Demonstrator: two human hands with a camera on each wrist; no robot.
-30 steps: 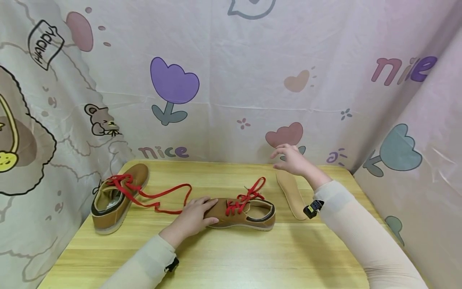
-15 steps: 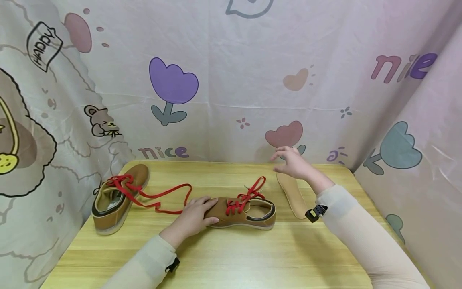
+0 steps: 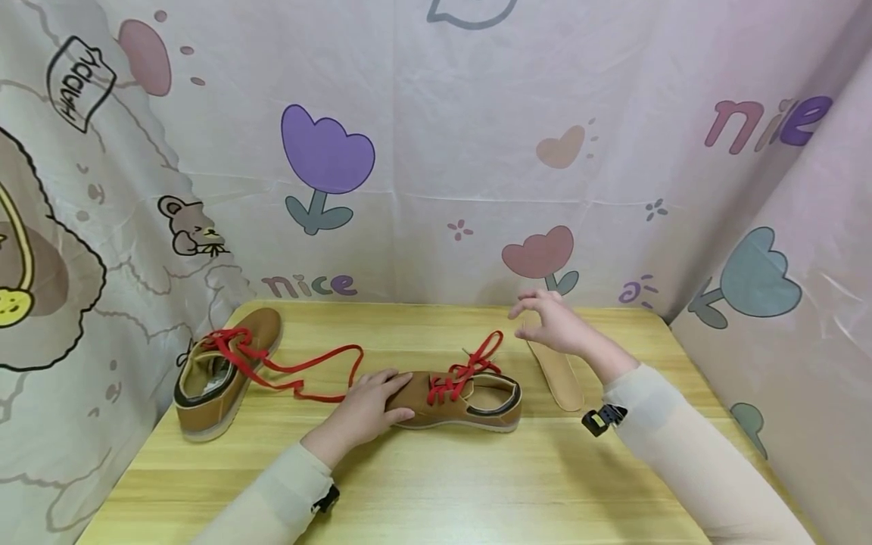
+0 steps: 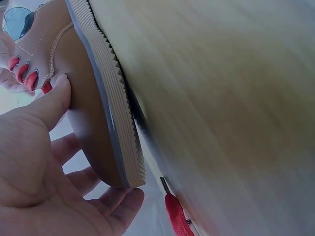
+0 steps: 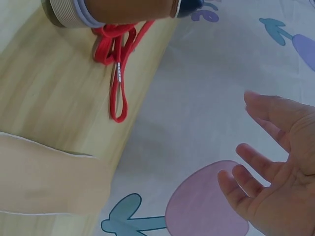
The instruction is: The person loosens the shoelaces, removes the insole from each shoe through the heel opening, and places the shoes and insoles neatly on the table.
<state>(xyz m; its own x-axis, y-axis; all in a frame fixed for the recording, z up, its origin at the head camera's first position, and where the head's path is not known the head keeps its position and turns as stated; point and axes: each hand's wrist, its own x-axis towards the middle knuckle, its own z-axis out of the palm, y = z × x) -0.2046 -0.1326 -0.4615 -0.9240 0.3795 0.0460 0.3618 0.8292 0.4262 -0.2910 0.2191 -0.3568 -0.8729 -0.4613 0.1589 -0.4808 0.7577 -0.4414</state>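
A brown leather shoe (image 3: 436,416) with red laces (image 3: 470,371) lies on the table, its opening toward the right. My left hand (image 3: 364,412) holds its toe; in the left wrist view the thumb lies on the upper and the fingers (image 4: 81,179) wrap around the toe end. A tan insole (image 3: 559,378) lies flat to the right of the shoe. Above its far end hovers my right hand (image 3: 555,322), fingers loosely bent and holding nothing. The right wrist view shows that hand (image 5: 275,182) apart from the insole (image 5: 54,177).
A second brown shoe (image 3: 221,393) stands at the table's left side. Its long red lace (image 3: 306,367) trails across the wooden table (image 3: 436,492) toward my left hand. A patterned curtain (image 3: 436,151) encloses the back and both sides.
My right hand has come down a little and covers more of the insole's far end. My left hand and both shoes have stayed in place.
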